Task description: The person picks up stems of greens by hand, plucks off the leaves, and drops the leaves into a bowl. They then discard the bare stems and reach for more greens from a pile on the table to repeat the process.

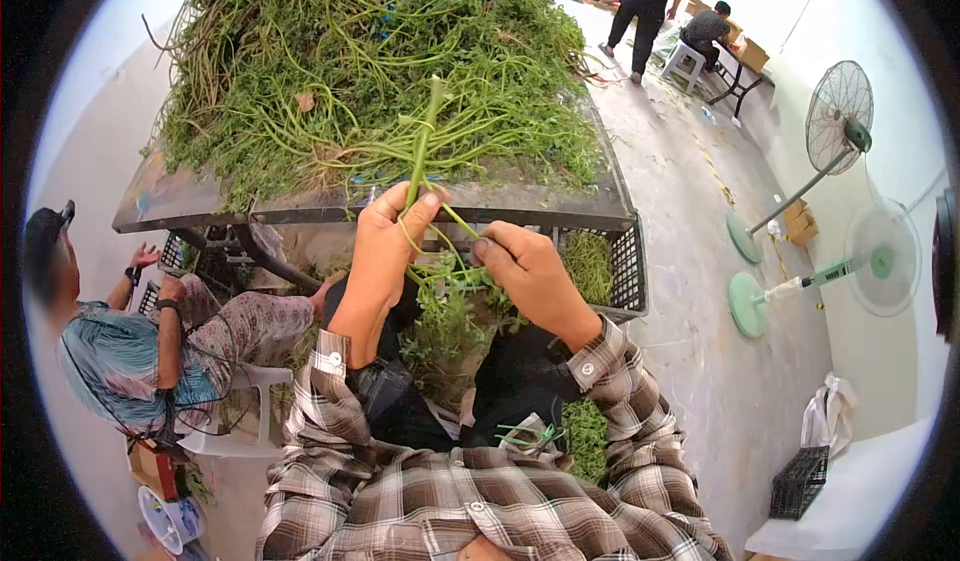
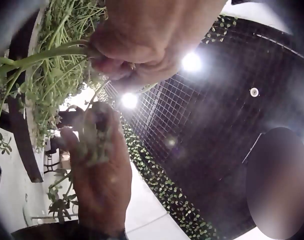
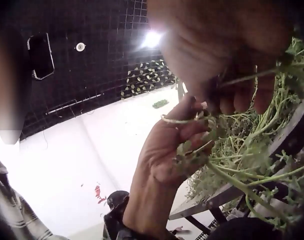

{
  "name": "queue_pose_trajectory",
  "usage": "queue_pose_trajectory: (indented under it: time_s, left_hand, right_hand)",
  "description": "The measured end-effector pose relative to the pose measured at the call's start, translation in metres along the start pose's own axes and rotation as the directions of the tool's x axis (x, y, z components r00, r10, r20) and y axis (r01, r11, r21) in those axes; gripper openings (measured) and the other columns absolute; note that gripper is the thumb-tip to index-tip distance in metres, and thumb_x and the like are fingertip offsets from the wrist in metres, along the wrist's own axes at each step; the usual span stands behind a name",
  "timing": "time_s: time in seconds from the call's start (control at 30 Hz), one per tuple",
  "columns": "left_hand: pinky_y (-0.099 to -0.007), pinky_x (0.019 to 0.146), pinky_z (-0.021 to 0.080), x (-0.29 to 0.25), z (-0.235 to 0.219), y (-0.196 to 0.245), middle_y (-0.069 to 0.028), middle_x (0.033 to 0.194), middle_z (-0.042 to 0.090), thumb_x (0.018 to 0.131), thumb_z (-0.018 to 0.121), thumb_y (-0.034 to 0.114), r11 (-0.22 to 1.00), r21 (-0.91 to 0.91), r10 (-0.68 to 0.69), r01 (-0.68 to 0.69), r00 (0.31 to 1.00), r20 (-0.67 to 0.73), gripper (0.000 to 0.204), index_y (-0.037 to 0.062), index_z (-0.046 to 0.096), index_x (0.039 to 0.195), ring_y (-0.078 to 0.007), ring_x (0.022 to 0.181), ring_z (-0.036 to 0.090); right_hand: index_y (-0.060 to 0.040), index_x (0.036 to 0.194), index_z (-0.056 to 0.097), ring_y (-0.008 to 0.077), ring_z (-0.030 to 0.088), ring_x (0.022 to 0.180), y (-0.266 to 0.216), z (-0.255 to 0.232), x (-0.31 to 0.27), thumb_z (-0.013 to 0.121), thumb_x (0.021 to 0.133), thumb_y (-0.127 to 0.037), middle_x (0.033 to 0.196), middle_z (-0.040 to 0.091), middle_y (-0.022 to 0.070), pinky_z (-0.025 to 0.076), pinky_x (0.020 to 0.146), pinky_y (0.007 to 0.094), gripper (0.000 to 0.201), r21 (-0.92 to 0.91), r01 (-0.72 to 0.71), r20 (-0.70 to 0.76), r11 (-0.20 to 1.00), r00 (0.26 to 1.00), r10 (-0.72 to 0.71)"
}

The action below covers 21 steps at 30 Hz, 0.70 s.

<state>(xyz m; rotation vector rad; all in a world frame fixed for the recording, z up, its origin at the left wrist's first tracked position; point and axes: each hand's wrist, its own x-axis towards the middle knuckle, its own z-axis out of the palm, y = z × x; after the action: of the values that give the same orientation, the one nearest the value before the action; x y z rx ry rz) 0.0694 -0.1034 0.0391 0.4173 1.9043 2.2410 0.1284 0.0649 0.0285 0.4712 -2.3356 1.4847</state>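
Observation:
In the head view, my left hand (image 1: 378, 246) grips a green leafy plant stem (image 1: 424, 139) between thumb and fingers, its thick end pointing up and away. My right hand (image 1: 535, 276) pinches a thin side shoot (image 1: 458, 223) of this plant, to the right of the left hand. Leafy sprigs (image 1: 440, 306) hang below and between both hands. In the left wrist view the thick stem (image 2: 47, 53) runs out from under the left fingers. Seen from the right wrist, small leaves (image 3: 189, 152) lie across the left palm. The right fingertips are partly hidden there.
A large heap of green plants (image 1: 380, 71) covers the dark table (image 1: 300, 209) ahead. Black crates (image 1: 628, 266) with greens stand beneath it. A seated person (image 1: 140, 361) is at the left. Two fans (image 1: 840, 121) stand on the right; other people (image 1: 650, 11) are farther back.

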Motion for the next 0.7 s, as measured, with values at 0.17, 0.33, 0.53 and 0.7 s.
queue_pose_trajectory:
  time_s: [0.17,0.33,0.53,0.7]
  left_hand:
    - [-0.0192,0.042,0.023,-0.003,0.014,-0.002,0.0077,0.058,0.044,0.088,0.057,0.023,0.999,0.019,0.051,-0.051,0.998,-0.028,0.02,0.0045,0.064,0.086,-0.0013,0.046,0.032]
    - [-0.0187,0.041,0.018,0.0,0.018,-0.021,0.0102,0.05,0.035,0.089,0.055,0.03,1.0,0.002,-0.002,0.002,0.996,0.084,0.026,0.0075,0.058,0.075,-0.0007,0.042,0.027]
    - [-0.0201,0.038,0.024,0.023,-0.004,-0.034,0.0061,0.051,0.039,0.089,0.054,0.032,0.973,-0.213,0.037,-0.087,0.973,-0.228,0.03,0.0078,0.053,0.072,-0.0033,0.041,0.032]
    - [-0.0197,0.038,0.027,0.013,0.013,-0.048,0.0056,0.052,0.04,0.088,0.055,0.033,0.981,-0.192,-0.006,-0.031,0.983,-0.186,0.032,0.0076,0.053,0.068,-0.0037,0.041,0.033]
  right_hand:
    - [0.0016,0.075,0.049,0.0158,0.041,0.057,0.004,0.006,-0.019,0.048,0.089,-0.014,0.062,0.046,0.0095,0.037,0.055,0.0304,0.021,0.16,-0.253,0.135,0.954,0.963,0.232]
    - [-0.0031,0.073,0.046,0.0053,0.043,0.052,0.009,0.026,-0.028,0.045,0.093,-0.019,0.06,0.044,-0.0018,0.037,0.048,0.0225,0.025,0.252,-0.253,0.123,0.934,0.966,0.228]
    - [-0.0007,0.071,0.045,0.0102,0.041,0.057,0.003,0.029,-0.05,0.042,0.092,-0.017,0.061,0.043,0.0023,0.035,0.053,0.0271,0.027,0.349,-0.356,0.166,0.867,0.934,0.317]
    - [-0.0002,0.071,0.044,0.0112,0.043,0.061,0.0,0.016,-0.079,0.041,0.093,-0.016,0.064,0.045,0.0038,0.037,0.058,0.0258,0.027,0.442,-0.493,0.227,0.75,0.87,0.438]
